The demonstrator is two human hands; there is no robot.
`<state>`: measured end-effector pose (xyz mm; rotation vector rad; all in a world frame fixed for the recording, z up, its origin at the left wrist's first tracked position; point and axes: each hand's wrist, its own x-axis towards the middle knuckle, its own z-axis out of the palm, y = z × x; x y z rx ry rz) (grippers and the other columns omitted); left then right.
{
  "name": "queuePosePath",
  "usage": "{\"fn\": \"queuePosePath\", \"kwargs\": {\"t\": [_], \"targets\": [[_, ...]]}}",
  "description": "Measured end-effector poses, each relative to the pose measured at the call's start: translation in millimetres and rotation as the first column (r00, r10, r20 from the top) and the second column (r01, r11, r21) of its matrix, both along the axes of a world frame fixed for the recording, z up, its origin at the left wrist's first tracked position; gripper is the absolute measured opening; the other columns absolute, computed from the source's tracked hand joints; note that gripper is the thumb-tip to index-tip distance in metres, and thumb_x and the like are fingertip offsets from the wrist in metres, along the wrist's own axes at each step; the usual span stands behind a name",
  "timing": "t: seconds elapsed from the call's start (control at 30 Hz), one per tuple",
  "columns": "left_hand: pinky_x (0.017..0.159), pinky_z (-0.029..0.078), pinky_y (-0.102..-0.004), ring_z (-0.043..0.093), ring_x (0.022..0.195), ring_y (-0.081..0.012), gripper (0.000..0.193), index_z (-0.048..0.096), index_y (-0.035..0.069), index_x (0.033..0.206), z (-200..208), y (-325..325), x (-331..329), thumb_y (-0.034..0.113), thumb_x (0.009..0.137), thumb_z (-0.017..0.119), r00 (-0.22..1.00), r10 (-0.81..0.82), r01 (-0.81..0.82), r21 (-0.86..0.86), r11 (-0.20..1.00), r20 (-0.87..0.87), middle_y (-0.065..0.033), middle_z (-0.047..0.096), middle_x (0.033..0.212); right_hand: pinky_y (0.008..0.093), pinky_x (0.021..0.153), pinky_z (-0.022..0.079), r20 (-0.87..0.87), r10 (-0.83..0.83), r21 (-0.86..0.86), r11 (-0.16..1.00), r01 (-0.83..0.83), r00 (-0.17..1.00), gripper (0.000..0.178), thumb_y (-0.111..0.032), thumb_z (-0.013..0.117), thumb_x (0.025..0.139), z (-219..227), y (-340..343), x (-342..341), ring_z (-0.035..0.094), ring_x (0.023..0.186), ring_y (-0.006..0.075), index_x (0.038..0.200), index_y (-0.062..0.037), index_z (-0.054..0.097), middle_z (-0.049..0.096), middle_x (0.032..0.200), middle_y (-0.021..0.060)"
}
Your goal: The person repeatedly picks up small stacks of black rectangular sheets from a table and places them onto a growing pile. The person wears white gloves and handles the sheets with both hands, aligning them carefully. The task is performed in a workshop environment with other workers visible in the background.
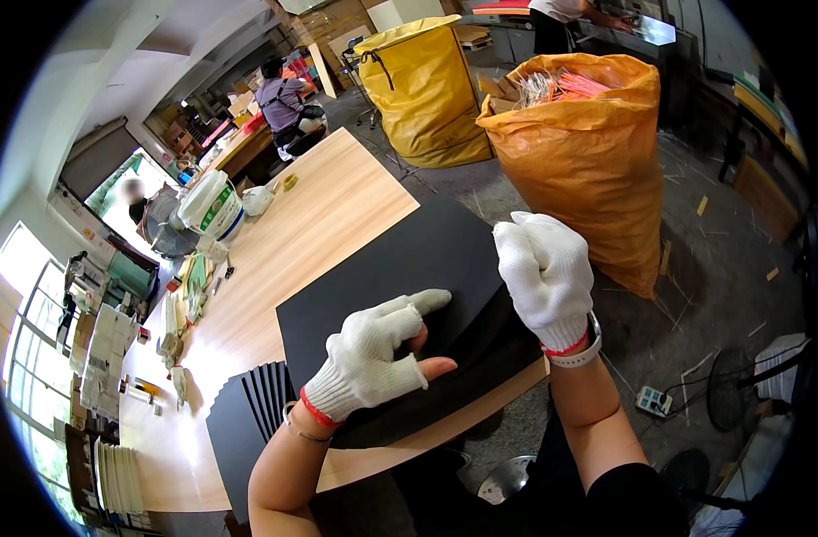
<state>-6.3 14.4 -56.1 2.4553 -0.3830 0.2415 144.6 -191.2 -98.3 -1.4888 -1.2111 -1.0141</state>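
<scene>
A stack of large black sheets (391, 259) lies on the wooden table in front of me. My left hand (370, 356), in a white knit glove with bare thumb tip, rests over the sheets, its index finger stretched out and thumb apart. At the stack's right edge, my right hand (545, 273), also in a white glove, is closed like a fist. Whether it grips anything is hidden. Below it, sheet edges fan out slightly. Several smaller black pieces (248, 403) lie overlapped to the left of the stack.
An orange sack (579, 170) full of scraps stands right of the table (337, 188), with a yellow bag (422, 98) behind it. A white bucket (210, 204), scissors (228, 271) and gloves lie along the table's left side. A power strip (652, 401) is on the floor. People work farther off.
</scene>
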Motion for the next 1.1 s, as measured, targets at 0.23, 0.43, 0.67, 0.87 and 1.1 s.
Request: {"fn": "queuePosePath", "kwargs": {"t": [0.23, 0.43, 0.67, 0.87, 1.1], "targets": [[0.083, 0.059, -0.0385, 0.073, 0.098, -0.0376, 0.04, 0.059, 0.005, 0.093, -0.3, -1.6, -1.0, 0.025, 0.08, 0.091, 0.999, 0.02, -0.019, -0.016, 1.0, 0.046, -0.0216, 0.071, 0.13, 0.0484, 0.078, 0.062, 0.108, -0.046, 0.01, 0.999, 0.046, 0.993, 0.012, 0.004, 0.065, 0.094, 2.8, 4.6, -0.6, 0.061, 0.059, 0.0306, 0.106, 0.0058, 0.067, 0.057, 0.067, 0.0112], [0.079, 0.058, -0.0363, 0.073, 0.092, -0.0353, 0.042, 0.065, 0.005, 0.131, 11.0, -14.7, -12.7, 0.015, 0.09, 0.074, 0.99, 0.069, -0.097, 0.229, 0.969, 0.126, -0.0199, 0.072, 0.112, 0.0402, 0.062, 0.055, 0.118, 0.019, 0.007, 1.0, -0.02, 0.993, 0.014, 0.002, 0.068, 0.092, 7.4, 3.9, 0.9, 0.059, 0.055, 0.0289, 0.106, 0.0011, 0.07, 0.057, 0.065, 0.0092], [0.08, 0.06, -0.0381, 0.074, 0.093, -0.0397, 0.054, 0.069, 0.012, 0.125, 8.9, -11.6, -7.6, 0.025, 0.077, 0.092, 0.988, 0.05, -0.076, 0.176, 0.981, 0.148, -0.0232, 0.069, 0.128, 0.0486, 0.078, 0.061, 0.001, 0.027, 0.055, 0.998, -0.027, 1.0, 0.008, 0.003, 0.064, 0.094, 7.2, 4.6, -3.1, 0.061, 0.057, 0.0331, 0.099, 0.0042, 0.069, 0.058, 0.065, 0.0117], [0.088, 0.055, -0.0374, 0.071, 0.095, -0.0333, 0.057, 0.068, 0.008, 0.121, 3.6, -5.8, -5.7, 0.027, 0.075, 0.096, 0.993, 0.03, -0.042, 0.108, 0.993, 0.115, -0.0162, 0.069, 0.111, 0.0466, 0.072, 0.059, 0.035, 0.005, 0.097, 0.995, -0.008, 0.999, 0.006, 0.0, 0.067, 0.094, 1.9, 7.8, 1.1, 0.06, 0.054, 0.0316, 0.098, 0.0016, 0.071, 0.058, 0.063, 0.0087], [0.082, 0.06, -0.0382, 0.074, 0.094, -0.0371, 0.058, 0.062, 0.011, 0.141, 7.5, -15.7, -9.5, 0.004, 0.084, 0.074, 0.98, -0.007, -0.037, 0.215, 0.976, 0.201, -0.0219, 0.068, 0.132, 0.045, 0.068, 0.057, 0.041, 0.026, -0.015, 1.0, -0.025, 0.999, 0.004, 0.001, 0.069, 0.092, 13.0, 1.6, -4.8, 0.056, 0.05, 0.0308, 0.089, 0.0011, 0.069, 0.053, 0.059, 0.0083]]}}
